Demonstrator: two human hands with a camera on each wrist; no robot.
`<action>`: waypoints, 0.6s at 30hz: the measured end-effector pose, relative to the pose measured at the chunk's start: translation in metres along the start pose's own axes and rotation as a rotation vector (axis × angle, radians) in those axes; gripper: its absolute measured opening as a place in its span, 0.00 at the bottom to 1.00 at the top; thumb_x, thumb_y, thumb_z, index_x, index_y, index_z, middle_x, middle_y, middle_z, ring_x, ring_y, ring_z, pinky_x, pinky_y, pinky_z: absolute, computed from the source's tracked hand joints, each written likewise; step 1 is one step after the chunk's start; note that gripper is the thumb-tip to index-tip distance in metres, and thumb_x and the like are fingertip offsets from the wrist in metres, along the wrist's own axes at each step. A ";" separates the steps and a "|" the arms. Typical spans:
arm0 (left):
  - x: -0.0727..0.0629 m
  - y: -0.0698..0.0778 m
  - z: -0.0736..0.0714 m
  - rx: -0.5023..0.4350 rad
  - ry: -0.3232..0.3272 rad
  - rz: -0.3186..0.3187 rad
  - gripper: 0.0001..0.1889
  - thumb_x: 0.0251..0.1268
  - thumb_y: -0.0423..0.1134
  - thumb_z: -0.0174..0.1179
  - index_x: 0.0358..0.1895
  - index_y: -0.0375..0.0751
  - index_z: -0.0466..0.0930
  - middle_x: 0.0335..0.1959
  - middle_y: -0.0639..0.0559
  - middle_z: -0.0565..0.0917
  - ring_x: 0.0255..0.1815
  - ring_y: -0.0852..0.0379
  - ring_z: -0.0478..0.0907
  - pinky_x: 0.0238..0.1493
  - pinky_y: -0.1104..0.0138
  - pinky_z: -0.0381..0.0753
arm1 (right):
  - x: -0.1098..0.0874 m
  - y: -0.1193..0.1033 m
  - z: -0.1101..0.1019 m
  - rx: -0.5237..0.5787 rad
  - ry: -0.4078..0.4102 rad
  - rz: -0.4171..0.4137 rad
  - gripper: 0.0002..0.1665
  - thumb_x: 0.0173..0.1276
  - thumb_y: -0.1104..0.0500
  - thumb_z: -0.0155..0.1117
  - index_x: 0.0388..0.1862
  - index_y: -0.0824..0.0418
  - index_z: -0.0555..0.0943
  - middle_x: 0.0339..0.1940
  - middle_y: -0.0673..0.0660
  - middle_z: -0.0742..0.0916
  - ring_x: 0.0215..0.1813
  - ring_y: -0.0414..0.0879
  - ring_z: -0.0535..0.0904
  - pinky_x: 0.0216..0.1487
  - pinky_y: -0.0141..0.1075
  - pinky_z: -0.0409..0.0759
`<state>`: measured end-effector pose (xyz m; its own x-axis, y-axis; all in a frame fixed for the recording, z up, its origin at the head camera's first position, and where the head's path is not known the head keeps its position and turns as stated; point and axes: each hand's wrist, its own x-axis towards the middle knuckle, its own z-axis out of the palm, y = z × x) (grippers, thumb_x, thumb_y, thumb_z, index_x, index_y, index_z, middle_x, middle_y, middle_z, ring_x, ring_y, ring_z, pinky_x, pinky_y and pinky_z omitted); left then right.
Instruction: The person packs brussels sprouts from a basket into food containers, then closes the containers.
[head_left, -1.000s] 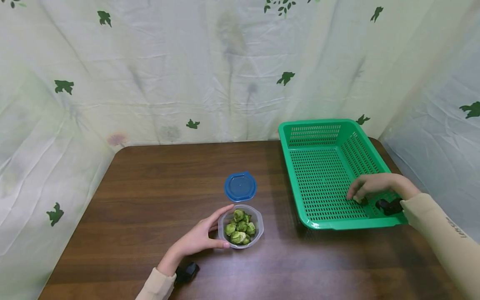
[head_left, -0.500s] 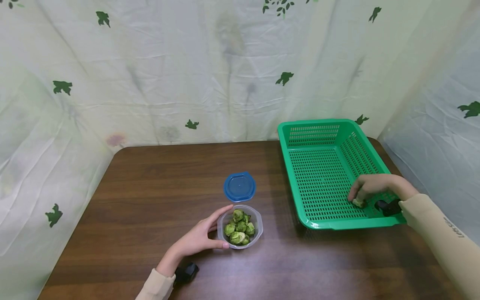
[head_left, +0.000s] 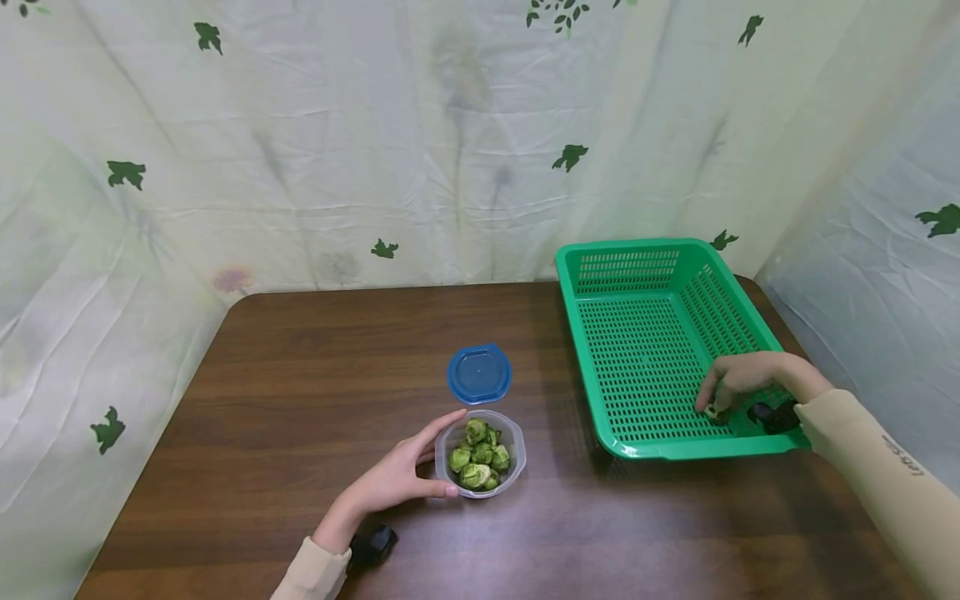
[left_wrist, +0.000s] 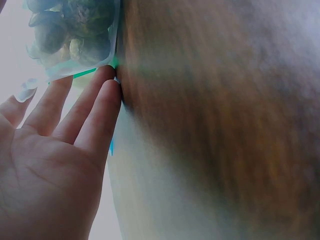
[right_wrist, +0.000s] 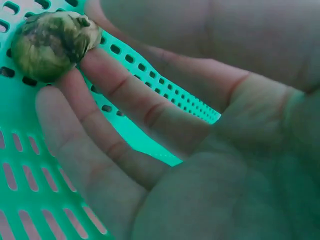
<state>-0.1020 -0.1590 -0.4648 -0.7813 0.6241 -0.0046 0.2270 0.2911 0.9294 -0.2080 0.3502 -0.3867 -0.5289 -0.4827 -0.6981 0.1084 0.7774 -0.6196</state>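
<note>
My left hand [head_left: 405,468] holds a small clear plastic container [head_left: 518,442] by its left side, thumb at the near rim and forefinger at the far rim. Several green Brussels sprouts [head_left: 480,454] lie inside it. In the left wrist view, the fingertips [left_wrist: 107,72] touch the container's wall. My right hand [head_left: 742,372] reaches down into a green plastic basket [head_left: 637,333], near its front right corner. One Brussels sprout [right_wrist: 50,47], partly browned, sits at the fingertips, low over the slotted floor; the head view shows only part of it beneath the fingers.
A blue lid [head_left: 480,373] lies on the brown wooden table [head_left: 337,367] just behind the container. The basket stands at the table's back right, its rim raised around the right hand. A pale curtain with green leaf shapes [head_left: 480,167] hangs behind and at both sides.
My right hand has shifted slightly toward the basket's near side, and the sprout under its fingers has moved a little with it. The left hand and the container have stayed in place.
</note>
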 end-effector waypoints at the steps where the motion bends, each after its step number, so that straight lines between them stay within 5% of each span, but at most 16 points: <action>1: 0.000 0.000 0.000 0.000 0.000 -0.002 0.48 0.54 0.45 0.72 0.75 0.56 0.51 0.73 0.51 0.58 0.68 0.50 0.63 0.65 0.62 0.66 | 0.000 0.000 0.000 0.002 0.000 0.002 0.19 0.58 0.74 0.53 0.49 0.72 0.81 0.53 0.62 0.80 0.31 0.43 0.67 0.31 0.38 0.66; 7: 0.000 -0.002 0.000 0.004 -0.001 0.014 0.47 0.55 0.43 0.71 0.75 0.53 0.51 0.73 0.48 0.58 0.68 0.47 0.63 0.65 0.61 0.67 | 0.002 0.000 0.000 0.017 0.007 0.034 0.20 0.59 0.73 0.52 0.50 0.71 0.81 0.37 0.55 0.83 0.20 0.39 0.55 0.25 0.33 0.57; 11: 0.000 -0.002 0.000 0.003 -0.003 0.019 0.47 0.55 0.43 0.71 0.75 0.53 0.51 0.73 0.47 0.58 0.68 0.46 0.63 0.64 0.60 0.67 | 0.003 0.002 0.001 0.054 0.005 0.014 0.18 0.59 0.73 0.53 0.48 0.73 0.81 0.44 0.59 0.83 0.25 0.40 0.67 0.28 0.33 0.66; 18: 0.000 -0.001 0.000 0.005 0.001 -0.009 0.48 0.53 0.45 0.72 0.75 0.56 0.51 0.73 0.51 0.58 0.69 0.50 0.62 0.65 0.61 0.66 | 0.003 0.003 -0.001 0.053 0.048 -0.085 0.15 0.60 0.71 0.54 0.44 0.72 0.82 0.45 0.60 0.83 0.37 0.46 0.74 0.40 0.41 0.79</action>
<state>-0.1028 -0.1593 -0.4654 -0.7840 0.6207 -0.0127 0.2229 0.3005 0.9274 -0.2104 0.3515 -0.3897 -0.5775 -0.5253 -0.6249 0.1050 0.7113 -0.6950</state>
